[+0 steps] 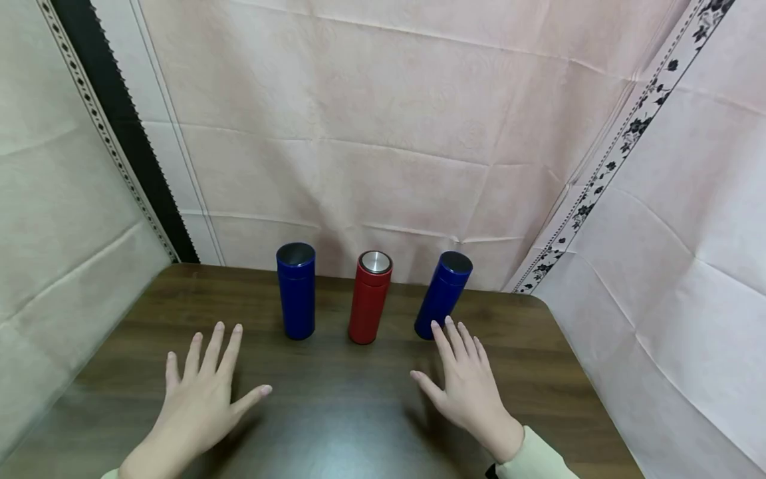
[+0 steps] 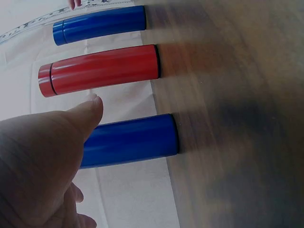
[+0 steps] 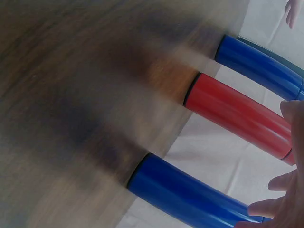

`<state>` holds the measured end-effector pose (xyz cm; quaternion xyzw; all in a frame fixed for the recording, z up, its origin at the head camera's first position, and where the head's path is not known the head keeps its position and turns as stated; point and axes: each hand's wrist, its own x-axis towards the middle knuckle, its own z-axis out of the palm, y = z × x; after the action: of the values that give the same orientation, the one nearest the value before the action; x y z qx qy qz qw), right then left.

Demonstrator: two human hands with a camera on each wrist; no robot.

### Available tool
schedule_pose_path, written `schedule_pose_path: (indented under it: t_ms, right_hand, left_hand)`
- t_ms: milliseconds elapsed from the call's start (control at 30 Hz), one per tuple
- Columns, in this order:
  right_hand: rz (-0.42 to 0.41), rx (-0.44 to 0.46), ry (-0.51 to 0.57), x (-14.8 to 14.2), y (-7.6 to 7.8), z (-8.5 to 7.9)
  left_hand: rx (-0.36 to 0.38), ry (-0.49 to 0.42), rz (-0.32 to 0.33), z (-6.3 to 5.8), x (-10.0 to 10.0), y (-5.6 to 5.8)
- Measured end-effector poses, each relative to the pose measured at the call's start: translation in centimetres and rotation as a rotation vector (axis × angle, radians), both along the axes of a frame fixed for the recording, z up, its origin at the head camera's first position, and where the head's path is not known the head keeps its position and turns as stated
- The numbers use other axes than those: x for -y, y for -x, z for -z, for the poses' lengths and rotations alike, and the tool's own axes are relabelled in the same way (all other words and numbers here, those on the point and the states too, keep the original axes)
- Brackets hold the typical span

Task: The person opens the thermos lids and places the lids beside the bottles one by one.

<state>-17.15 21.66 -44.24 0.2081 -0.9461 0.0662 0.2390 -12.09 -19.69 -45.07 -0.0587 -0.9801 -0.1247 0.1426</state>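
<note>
Three thermos bottles stand upright in a row on the wooden table. At the left is a blue thermos, in the middle a red thermos with a silver lid top, and at the right another blue thermos. My left hand, fingers spread and straight, is held over the table to the front left of the left blue thermos, holding nothing. My right hand also has its fingers extended and is empty; its fingertips overlap the foot of the right blue thermos in the head view.
The brown wooden table reaches back to a hanging pale cloth. More cloth walls enclose the left and right sides, with a patterned flower border on the right and a black strip on the left.
</note>
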Motion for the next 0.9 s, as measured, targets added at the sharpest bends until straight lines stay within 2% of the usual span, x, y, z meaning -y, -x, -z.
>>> schedule_pose_path:
  t_ms: [267, 433, 600, 767, 900]
  right_hand:
    - [-0.054, -0.022, 0.051, 0.9, 0.5, -0.9]
    - [-0.085, -0.003, 0.072, 2.1, 1.0, -1.9]
    - [-0.129, -0.014, 0.106, 3.5, 1.5, -3.2]
    - [-0.177, -0.024, 0.167, 5.1, 2.2, -4.6]
    - [-0.2, 0.045, 0.283, 6.9, 2.6, -5.8]
  left_hand:
    - [0.049, -0.08, 0.038, -0.1, -0.3, 1.1]
    - [0.065, -0.089, 0.05, -0.2, -0.4, 1.3]
    - [0.099, -0.107, 0.095, -0.5, -1.0, 2.0]
    - [0.106, -0.137, 0.124, -0.6, -1.5, 2.9]
    - [0.091, -0.182, 0.147, -0.5, -1.5, 3.5]
